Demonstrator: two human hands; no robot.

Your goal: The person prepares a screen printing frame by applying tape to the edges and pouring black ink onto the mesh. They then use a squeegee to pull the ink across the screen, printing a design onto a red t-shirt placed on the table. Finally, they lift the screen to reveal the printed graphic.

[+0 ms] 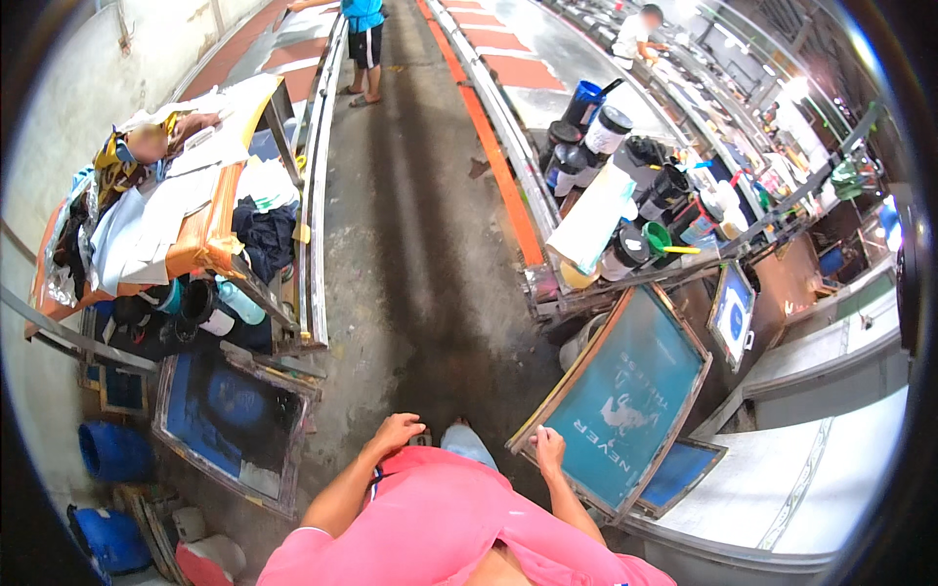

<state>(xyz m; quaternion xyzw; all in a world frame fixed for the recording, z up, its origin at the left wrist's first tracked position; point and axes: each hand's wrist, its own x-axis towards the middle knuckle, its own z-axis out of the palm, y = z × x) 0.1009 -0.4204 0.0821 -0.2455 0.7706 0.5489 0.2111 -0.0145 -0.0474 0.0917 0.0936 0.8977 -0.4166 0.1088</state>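
My left hand (398, 431) hangs in front of my pink shirt, its fingers loosely bent and nothing visible in it. Out to the right, my right hand (549, 449) has its fingers closed at the wooden edge of a screen-printing frame (578, 451). The frame is tilted, with teal mesh and pale lettering and a pale figure on it. My right forearm crosses in front of its lower edge. Partly behind it is a smaller blue-meshed frame (681, 474). One foot (459, 426) shows just ahead of my shirt.
A concrete aisle (420, 264) runs between long printing tables. At right, a bench bears ink tubs (608, 130); at left, a table (210, 230) holds papers and cloth. Another frame (234, 420) leans below it, near blue barrels (115, 451). A person (365, 39) stands ahead; another (637, 37) works far right.
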